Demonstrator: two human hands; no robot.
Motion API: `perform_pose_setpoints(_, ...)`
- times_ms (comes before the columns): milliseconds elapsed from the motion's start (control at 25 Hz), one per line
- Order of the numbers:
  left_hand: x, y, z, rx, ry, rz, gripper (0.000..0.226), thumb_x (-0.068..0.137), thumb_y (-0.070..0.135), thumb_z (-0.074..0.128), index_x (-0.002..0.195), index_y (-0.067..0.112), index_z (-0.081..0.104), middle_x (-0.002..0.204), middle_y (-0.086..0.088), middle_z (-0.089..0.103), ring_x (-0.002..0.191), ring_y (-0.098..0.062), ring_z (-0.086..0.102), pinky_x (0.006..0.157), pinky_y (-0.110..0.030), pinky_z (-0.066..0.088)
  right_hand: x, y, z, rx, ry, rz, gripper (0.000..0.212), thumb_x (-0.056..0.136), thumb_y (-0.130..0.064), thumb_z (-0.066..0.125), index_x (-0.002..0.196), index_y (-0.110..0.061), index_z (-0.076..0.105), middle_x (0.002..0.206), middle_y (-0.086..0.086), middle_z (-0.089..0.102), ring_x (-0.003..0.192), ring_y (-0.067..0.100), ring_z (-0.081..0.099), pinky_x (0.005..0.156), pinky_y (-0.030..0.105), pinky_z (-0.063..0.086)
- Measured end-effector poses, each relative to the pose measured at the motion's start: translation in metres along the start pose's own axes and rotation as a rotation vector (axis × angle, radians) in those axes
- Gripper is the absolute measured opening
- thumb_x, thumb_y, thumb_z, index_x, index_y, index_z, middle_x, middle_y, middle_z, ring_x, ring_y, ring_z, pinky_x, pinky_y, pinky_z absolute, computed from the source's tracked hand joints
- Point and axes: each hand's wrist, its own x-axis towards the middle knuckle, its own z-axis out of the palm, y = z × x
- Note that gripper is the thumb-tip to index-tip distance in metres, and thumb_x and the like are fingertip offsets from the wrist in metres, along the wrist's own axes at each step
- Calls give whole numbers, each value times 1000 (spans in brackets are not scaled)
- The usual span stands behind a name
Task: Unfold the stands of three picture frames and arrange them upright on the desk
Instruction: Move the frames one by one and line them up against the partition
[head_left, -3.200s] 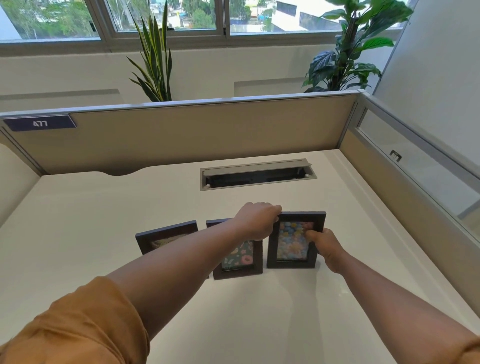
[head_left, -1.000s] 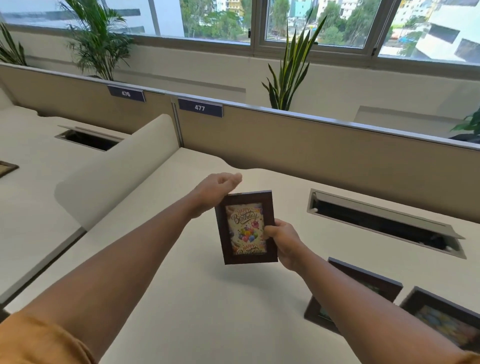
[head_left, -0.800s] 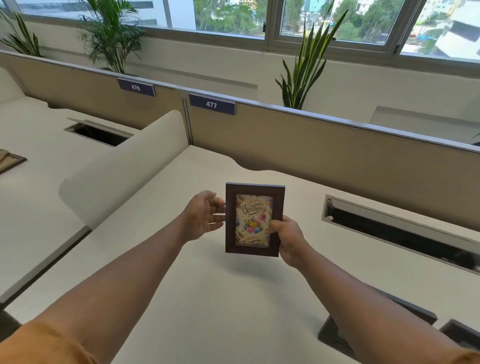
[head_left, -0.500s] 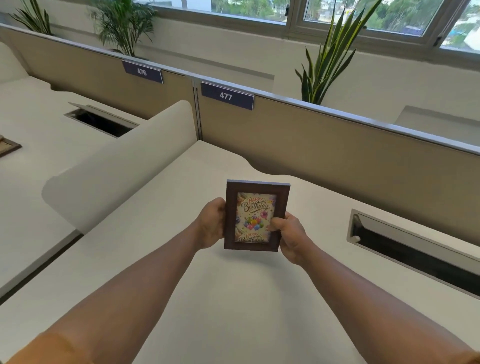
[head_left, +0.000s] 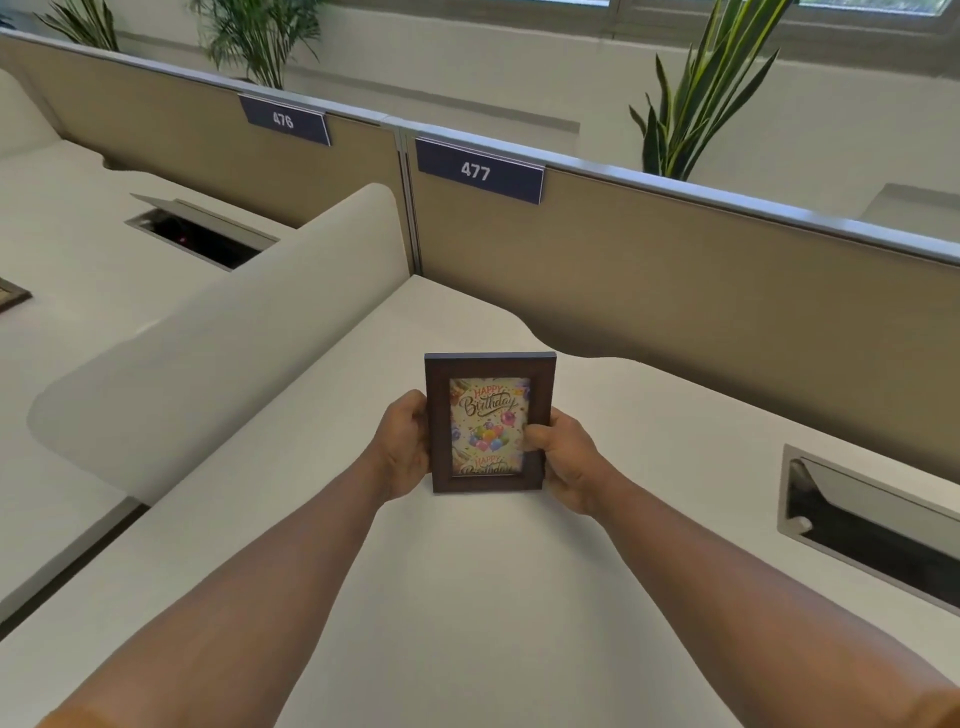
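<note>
You are holding one picture frame (head_left: 490, 422), with a birthday card showing in it, upright with its long axis vertical and its face toward you. Your left hand (head_left: 402, 448) is gripping its left edge and your right hand (head_left: 562, 461) its right edge, over the desk (head_left: 467, 597) near partition sign 477 (head_left: 479, 170).

an office: numbered partition panels (head_left: 675, 270) divide rows of white desks (head_left: 467, 597).
</note>
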Motion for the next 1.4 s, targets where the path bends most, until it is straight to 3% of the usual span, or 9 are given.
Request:
perform_pose_setpoints(360, 13, 0, -13, -60, 52, 64, 56, 97, 35, 29, 120, 8, 71, 119, -19, 74, 105, -37, 73, 94, -56, 56, 19, 0, 11, -14, -15, -6, 41, 85, 8, 57, 119, -11, 68, 113, 11, 78, 101, 33, 74, 87, 53, 61)
perform_pose_setpoints(800, 15, -5, -14, -89, 89, 119, 58, 97, 36, 31, 126, 1, 67, 121, -22, 72, 112, -43, 68, 100, -62, 52, 21, 0, 17, 8, -5, -8, 43, 81, 12, 57, 113, -14, 69, 106, 7, 80, 92, 27, 77, 70, 41, 64)
perform_pose_setpoints(1040, 11, -5, -13, -96, 40, 147, 56, 93, 41, 33, 113, 10, 75, 113, -16, 77, 103, -36, 74, 80, -47, 62, 23, 0, 18, -2, -2, -23, 45, 81, 14, 56, 115, -13, 69, 102, 4, 81, 88, 24, 78, 66, 37, 64)
perform_pose_setpoints(1120, 8, -9, -15, -38, 117, 183, 57, 89, 47, 38, 108, 8, 74, 104, -10, 79, 91, -29, 76, 70, -35, 60, 23, 2, 14, -11, -14, -46, 48, 80, 15, 55, 117, -13, 66, 105, 5, 80, 92, 23, 77, 70, 37, 64)
perform_pose_setpoints(1200, 3, -21, -20, -63, 326, 269, 47, 84, 46, 46, 92, 6, 69, 87, -6, 70, 71, -19, 61, 61, -28, 46, 20, 7, 8, -19, 3, -62, 52, 80, 14, 53, 121, -16, 63, 109, 6, 79, 98, 25, 75, 80, 43, 63)
perform_pose_setpoints(1320, -9, -46, -23, -121, 606, 400, 21, 89, 25, 51, 79, 8, 59, 78, -5, 56, 75, -22, 47, 60, -28, 39, 9, 20, -8, -59, 139, -92, 42, 86, -6, 60, 126, -20, 56, 105, 8, 74, 93, 21, 67, 87, 41, 57)
perform_pose_setpoints(1400, -24, -58, -18, -95, 668, 411, 17, 85, 21, 49, 76, 10, 58, 75, -5, 54, 75, -24, 47, 61, -32, 39, -7, 33, -20, -49, 280, -118, 31, 92, -13, 63, 121, -20, 58, 111, 12, 71, 97, 23, 63, 96, 42, 53)
